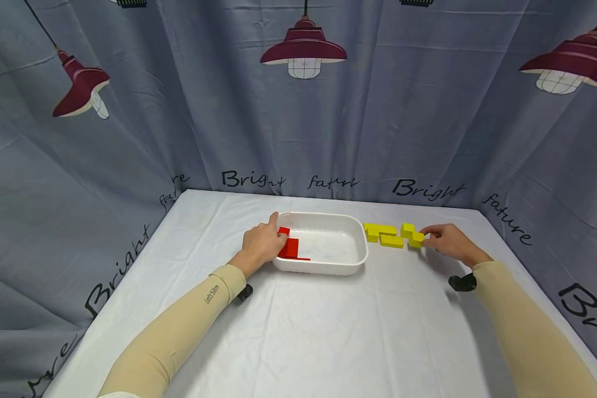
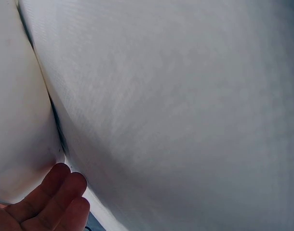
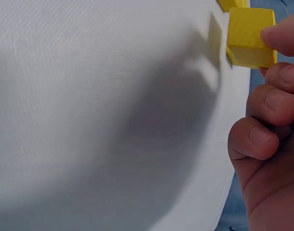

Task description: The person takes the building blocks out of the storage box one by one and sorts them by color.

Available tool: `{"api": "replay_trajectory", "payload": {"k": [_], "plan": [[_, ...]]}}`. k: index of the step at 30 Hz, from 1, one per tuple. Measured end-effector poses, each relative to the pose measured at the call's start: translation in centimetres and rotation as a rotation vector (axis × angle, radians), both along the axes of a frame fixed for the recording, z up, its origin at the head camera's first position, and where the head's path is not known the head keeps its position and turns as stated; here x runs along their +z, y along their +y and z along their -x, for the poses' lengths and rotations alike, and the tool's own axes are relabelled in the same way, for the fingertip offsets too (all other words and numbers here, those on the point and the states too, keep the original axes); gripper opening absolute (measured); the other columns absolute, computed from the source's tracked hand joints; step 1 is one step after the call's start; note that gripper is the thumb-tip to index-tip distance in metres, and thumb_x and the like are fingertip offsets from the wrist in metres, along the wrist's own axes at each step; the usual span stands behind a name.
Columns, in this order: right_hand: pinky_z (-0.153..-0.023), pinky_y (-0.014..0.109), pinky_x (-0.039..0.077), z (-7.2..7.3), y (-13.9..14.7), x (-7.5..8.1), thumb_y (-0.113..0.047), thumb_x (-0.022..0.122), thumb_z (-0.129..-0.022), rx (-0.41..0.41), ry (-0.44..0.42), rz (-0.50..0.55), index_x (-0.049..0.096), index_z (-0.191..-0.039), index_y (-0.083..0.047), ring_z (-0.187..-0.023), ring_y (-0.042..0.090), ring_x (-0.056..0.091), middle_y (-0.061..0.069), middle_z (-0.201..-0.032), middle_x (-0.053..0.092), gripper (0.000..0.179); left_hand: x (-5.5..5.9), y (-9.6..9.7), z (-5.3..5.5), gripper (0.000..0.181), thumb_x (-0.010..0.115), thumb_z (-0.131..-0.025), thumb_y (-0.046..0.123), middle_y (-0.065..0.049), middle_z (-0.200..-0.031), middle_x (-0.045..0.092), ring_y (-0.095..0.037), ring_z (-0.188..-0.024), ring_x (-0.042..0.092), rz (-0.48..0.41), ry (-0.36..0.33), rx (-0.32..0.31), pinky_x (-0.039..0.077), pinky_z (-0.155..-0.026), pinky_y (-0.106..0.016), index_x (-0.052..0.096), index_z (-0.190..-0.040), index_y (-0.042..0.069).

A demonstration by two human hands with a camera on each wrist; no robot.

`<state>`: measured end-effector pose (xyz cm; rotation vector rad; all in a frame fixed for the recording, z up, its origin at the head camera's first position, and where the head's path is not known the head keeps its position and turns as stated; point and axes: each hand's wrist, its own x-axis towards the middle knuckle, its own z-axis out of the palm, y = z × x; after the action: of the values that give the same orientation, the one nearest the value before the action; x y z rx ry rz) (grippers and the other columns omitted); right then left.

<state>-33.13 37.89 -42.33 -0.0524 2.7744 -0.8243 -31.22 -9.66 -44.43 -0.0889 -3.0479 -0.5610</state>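
A white plastic basin [image 1: 323,267] stands on the table with several red blocks [image 1: 292,248] at its left end. My left hand [image 1: 261,243] grips the basin's left rim, the thumb over the inside. In the left wrist view, the fingers [image 2: 72,185] lie against the basin's outer wall [image 2: 21,106]. To the right of the basin, my right hand [image 1: 446,241] pinches a yellow block [image 3: 250,36] between thumb and index finger; the other fingers are curled. Another yellow block [image 1: 407,230] sits right beside that one. The held block's underside is partly hidden.
Several more yellow blocks [image 1: 391,241] lie between the basin and my right hand. A white cloth [image 1: 328,331] covers the table. A grey-blue curtain [image 1: 298,127] with printed lamps hangs behind it and along the sides.
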Motion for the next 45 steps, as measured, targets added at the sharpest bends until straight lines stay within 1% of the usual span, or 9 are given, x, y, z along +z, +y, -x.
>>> {"api": "replay_trajectory", "payload": {"k": [4,8,17,25,30,36,39,43,45], "plan": [[-0.07,0.034,0.04,0.2,0.3,-0.7,-0.026,0.062,-0.094,-0.023,-0.03,0.009,0.049,-0.141,0.007,-0.085,0.023,0.05,0.006,-0.086,0.05,0.059,0.0,0.0,0.0,0.066,0.047,-0.098,0.039,-0.014,-0.111,0.072,-0.029,-0.087,0.068,0.004,-0.01,0.004,0.055,-0.08,-0.046,0.031,-0.156,0.012],[-0.07,0.033,0.04,0.5,0.6,-1.5,-0.025,0.062,-0.094,-0.033,-0.042,0.016,0.049,-0.141,0.008,-0.086,0.023,0.049,0.007,-0.088,0.05,0.059,0.0,0.1,0.0,0.067,0.048,-0.098,0.039,-0.013,-0.112,0.072,-0.029,-0.087,0.068,0.006,-0.024,0.007,0.055,-0.08,-0.045,0.031,-0.157,0.012],[-0.069,0.033,0.041,0.9,0.4,-2.2,-0.025,0.061,-0.094,-0.06,-0.017,0.024,0.051,-0.141,0.007,-0.082,0.023,0.049,0.006,-0.083,0.05,0.058,0.3,0.1,-0.2,0.066,0.048,-0.098,0.039,-0.013,-0.113,0.072,-0.03,-0.088,0.068,0.008,-0.032,0.007,0.055,-0.082,-0.046,0.031,-0.156,0.012],[-0.069,0.033,0.04,1.4,0.2,-2.6,-0.024,0.061,-0.095,-0.06,0.001,0.021,0.049,-0.142,0.007,-0.083,0.024,0.049,0.008,-0.086,0.05,0.058,0.3,0.1,-0.3,0.066,0.047,-0.098,0.038,-0.013,-0.109,0.073,-0.028,-0.085,0.067,0.002,-0.026,0.005,0.055,-0.082,-0.046,0.031,-0.157,0.012],[-0.069,0.033,0.041,1.4,0.0,-2.5,-0.022,0.06,-0.095,-0.059,-0.002,0.027,0.048,-0.143,0.008,-0.081,0.023,0.048,0.007,-0.085,0.049,0.058,0.2,0.1,-0.1,0.067,0.047,-0.098,0.039,-0.013,-0.11,0.072,-0.028,-0.085,0.067,0.004,-0.031,0.006,0.055,-0.081,-0.046,0.031,-0.157,0.012],[-0.068,0.033,0.041,0.8,0.1,-2.0,-0.023,0.061,-0.095,-0.059,0.015,0.007,0.047,-0.144,0.007,-0.08,0.023,0.049,0.009,-0.085,0.051,0.059,0.2,0.1,-0.2,0.067,0.047,-0.098,0.038,-0.013,-0.112,0.072,-0.028,-0.085,0.068,0.005,-0.035,0.013,0.055,-0.082,-0.046,0.031,-0.157,0.012],[-0.069,0.035,0.04,0.6,0.0,-1.6,-0.025,0.062,-0.095,-0.055,0.038,-0.013,0.048,-0.144,0.006,-0.084,0.025,0.049,0.011,-0.089,0.052,0.059,0.2,0.1,-0.3,0.067,0.047,-0.098,0.038,-0.013,-0.112,0.072,-0.029,-0.085,0.068,0.004,-0.033,0.012,0.055,-0.082,-0.046,0.031,-0.157,0.012],[-0.074,0.039,0.039,0.5,-0.3,-1.0,-0.028,0.061,-0.096,-0.06,0.051,-0.02,0.048,-0.144,0.003,-0.092,0.028,0.047,0.013,-0.095,0.05,0.059,0.2,0.1,-0.2,0.066,0.048,-0.098,0.037,-0.014,-0.113,0.072,-0.03,-0.086,0.068,-0.006,-0.023,0.007,0.055,-0.082,-0.047,0.031,-0.156,0.011],[-0.076,0.04,0.038,0.5,-0.6,-0.7,-0.03,0.06,-0.096,-0.064,0.059,-0.025,0.05,-0.144,0.002,-0.093,0.029,0.047,0.013,-0.097,0.049,0.059,0.2,0.0,-0.1,0.066,0.048,-0.097,0.037,-0.014,-0.113,0.072,-0.03,-0.087,0.068,-0.006,-0.013,0.005,0.055,-0.081,-0.047,0.032,-0.156,0.011]]}}
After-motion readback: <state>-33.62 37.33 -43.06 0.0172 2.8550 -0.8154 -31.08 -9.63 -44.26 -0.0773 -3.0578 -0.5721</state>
